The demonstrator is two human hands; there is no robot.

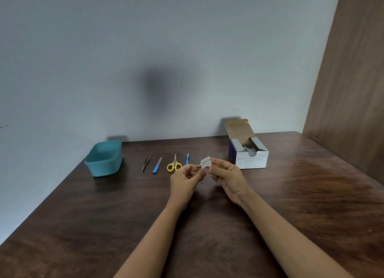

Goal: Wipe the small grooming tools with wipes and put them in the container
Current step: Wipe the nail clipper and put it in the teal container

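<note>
Meeting at the centre of the frame, just above the dark wooden tabletop (83, 215), the two hands are shown working on one tool. A small metal nail clipper (200, 167) is pinched between the thumb and curled fingers of the left hand (186, 179). A short ring or chain is seen hanging below the clipper, but its detail is too small to be resolved. A white wipe (206, 161) is folded over the far end of the clipper and is gripped there by the thumb and fingers of the right hand (227, 178). Both forearms are bare and enter from the lower edge of the frame.

Four further tools are laid in a row on the tabletop just beyond the hands and to their left, well apart from one another. From left to right these are dark tweezers (146, 163), a blue nail file (157, 165), yellow-handled scissors (174, 164) and a slim blue-handled tool (187, 159).

A teal container (104, 165), open at the top, is placed at the left of the frame near the far edge of the tabletop. A white and dark blue box (251, 160) printed "BD Alcohol Swabs" is placed right of centre, its lid flap raised and sachets visible inside. A pale wall (166, 49) fills the upper frame, and a brown wooden panel (353, 80) is seen at the right.
</note>
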